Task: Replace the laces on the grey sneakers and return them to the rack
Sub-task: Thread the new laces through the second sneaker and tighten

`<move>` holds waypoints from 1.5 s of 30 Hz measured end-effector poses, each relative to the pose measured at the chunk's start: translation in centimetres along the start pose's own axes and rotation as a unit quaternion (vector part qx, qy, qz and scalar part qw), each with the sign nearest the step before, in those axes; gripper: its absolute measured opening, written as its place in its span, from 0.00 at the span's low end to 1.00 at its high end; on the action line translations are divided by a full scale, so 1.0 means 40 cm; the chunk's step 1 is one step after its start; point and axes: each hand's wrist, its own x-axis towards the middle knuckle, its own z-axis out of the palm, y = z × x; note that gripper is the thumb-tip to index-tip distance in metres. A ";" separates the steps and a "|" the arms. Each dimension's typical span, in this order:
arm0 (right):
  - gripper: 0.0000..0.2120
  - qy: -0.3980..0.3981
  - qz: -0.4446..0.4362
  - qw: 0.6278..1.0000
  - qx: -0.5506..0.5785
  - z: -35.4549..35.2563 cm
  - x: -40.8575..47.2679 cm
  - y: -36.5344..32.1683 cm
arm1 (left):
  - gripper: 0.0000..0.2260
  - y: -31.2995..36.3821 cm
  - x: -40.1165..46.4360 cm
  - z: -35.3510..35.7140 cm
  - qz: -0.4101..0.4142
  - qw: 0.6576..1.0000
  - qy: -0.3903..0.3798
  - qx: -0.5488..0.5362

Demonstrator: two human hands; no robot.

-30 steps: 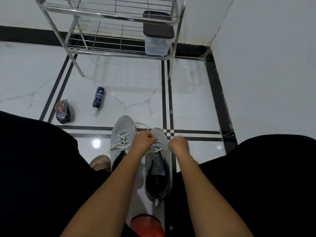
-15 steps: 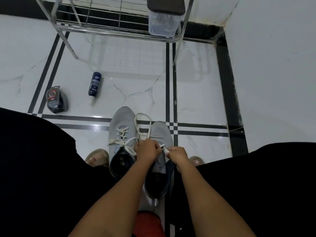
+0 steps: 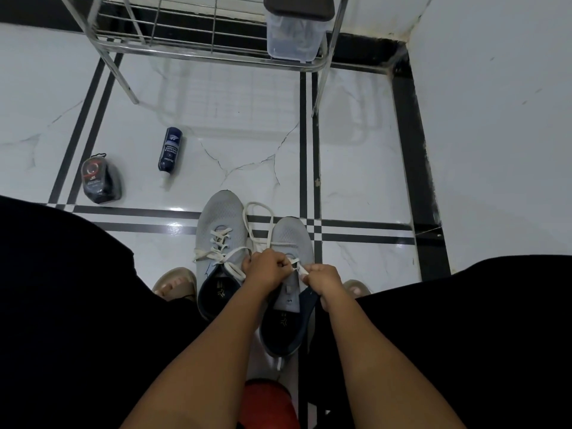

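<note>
Here, at lower centre, the left sneaker (image 3: pixel 220 230) sits laced; just right of it the left hand (image 3: pixel 268 270) and right hand (image 3: pixel 323 278) each pinch the white lace (image 3: pixel 294 264) over the right sneaker (image 3: pixel 292 239). The rack (image 3: pixel 216 41) stands along the upper edge.

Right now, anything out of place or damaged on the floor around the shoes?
Yes. The dark blue bottle lies on its side on the floor tile, away from the rack. That tile shows branching cracks just ahead of the grey sneakers. Both hands pinch the white lace.
</note>
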 end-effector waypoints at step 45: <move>0.18 0.340 0.036 0.913 0.224 -0.149 -0.111 -0.106 | 0.13 -0.003 -0.114 0.006 -0.028 0.992 0.120 0.032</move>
